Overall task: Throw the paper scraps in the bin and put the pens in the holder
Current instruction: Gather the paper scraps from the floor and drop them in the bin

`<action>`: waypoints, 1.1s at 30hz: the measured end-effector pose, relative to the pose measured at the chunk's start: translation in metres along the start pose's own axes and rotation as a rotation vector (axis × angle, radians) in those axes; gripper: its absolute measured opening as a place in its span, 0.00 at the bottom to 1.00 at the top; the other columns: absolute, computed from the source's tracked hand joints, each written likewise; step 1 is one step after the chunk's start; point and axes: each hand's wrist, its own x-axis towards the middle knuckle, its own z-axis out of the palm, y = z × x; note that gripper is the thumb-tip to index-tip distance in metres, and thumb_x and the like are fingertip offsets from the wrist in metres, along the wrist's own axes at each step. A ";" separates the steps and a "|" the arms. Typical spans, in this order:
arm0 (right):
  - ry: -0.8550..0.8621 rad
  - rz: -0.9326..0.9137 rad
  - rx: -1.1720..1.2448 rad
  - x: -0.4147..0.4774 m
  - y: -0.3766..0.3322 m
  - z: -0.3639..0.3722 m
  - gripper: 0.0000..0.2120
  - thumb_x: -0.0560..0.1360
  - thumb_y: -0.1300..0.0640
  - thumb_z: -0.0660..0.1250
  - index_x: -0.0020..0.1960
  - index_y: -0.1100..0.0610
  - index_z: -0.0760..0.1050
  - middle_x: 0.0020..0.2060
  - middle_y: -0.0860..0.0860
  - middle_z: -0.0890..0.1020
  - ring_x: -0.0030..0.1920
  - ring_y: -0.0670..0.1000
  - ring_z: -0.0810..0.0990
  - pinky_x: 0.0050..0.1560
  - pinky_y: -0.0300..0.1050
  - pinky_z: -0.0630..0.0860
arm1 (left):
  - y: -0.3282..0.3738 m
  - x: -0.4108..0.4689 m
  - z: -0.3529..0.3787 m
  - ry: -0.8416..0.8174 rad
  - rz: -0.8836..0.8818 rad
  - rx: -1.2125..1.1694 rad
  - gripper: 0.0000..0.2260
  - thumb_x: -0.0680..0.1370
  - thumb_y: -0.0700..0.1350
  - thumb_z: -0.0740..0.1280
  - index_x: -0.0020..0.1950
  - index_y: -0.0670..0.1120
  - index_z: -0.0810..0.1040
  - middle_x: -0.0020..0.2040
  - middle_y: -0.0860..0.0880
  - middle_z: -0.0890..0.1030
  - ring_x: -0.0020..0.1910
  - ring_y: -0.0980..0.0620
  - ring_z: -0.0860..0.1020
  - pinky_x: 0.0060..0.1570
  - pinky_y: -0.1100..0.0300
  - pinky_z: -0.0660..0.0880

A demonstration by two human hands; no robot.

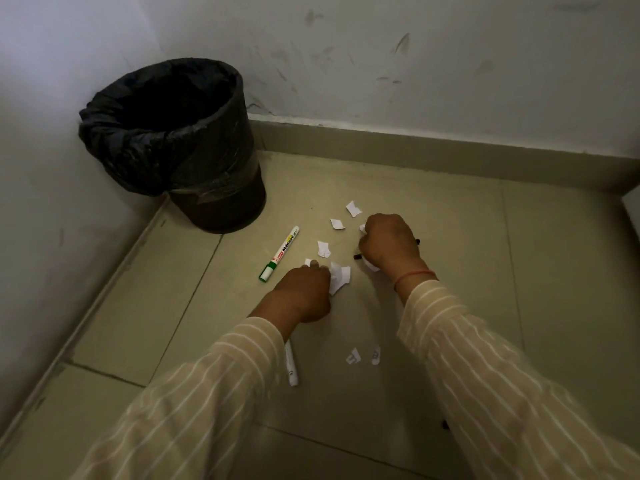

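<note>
1. Centre frame: left hand [304, 292] closes on paper scraps [338, 277]; right hand [389, 242] is fisted around more.
2. Light, flimsy scraps likely need pinching at edges.
3. Bin [173, 140] stands upper left; whiteboard marker [280, 253] lies beside it.

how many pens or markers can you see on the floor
3 visible. A green-capped whiteboard marker lies near the bin; a white marker lies partly under the left sleeve; a dark pen is mostly hidden under the right hand. More may be hidden under the arms.
</note>
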 end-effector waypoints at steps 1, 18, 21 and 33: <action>0.012 -0.005 0.031 0.002 -0.005 0.000 0.12 0.75 0.63 0.63 0.56 0.63 0.80 0.55 0.61 0.83 0.57 0.62 0.81 0.47 0.43 0.72 | 0.000 0.000 -0.001 -0.002 0.001 -0.003 0.31 0.81 0.43 0.63 0.83 0.41 0.56 0.83 0.38 0.57 0.76 0.40 0.69 0.70 0.51 0.70; -0.376 -0.435 -0.130 -0.059 -0.033 0.017 0.25 0.76 0.60 0.73 0.72 0.58 0.74 0.68 0.60 0.77 0.68 0.60 0.76 0.67 0.48 0.71 | -0.005 -0.027 0.006 0.012 0.011 -0.262 0.30 0.81 0.40 0.63 0.82 0.42 0.57 0.75 0.36 0.71 0.72 0.36 0.72 0.64 0.53 0.71; -0.371 -0.431 -0.090 -0.083 -0.025 0.016 0.19 0.74 0.60 0.72 0.65 0.57 0.79 0.61 0.60 0.82 0.62 0.61 0.80 0.62 0.49 0.75 | 0.006 -0.039 0.014 -0.010 0.004 -0.259 0.28 0.82 0.41 0.61 0.82 0.42 0.60 0.75 0.36 0.72 0.73 0.37 0.72 0.64 0.53 0.71; -0.288 -0.251 -0.131 -0.118 0.045 -0.013 0.29 0.76 0.64 0.65 0.77 0.59 0.68 0.76 0.59 0.70 0.75 0.61 0.70 0.74 0.52 0.70 | 0.016 -0.067 0.010 0.108 -0.044 -0.389 0.25 0.79 0.39 0.63 0.77 0.48 0.73 0.77 0.45 0.73 0.75 0.44 0.71 0.72 0.54 0.69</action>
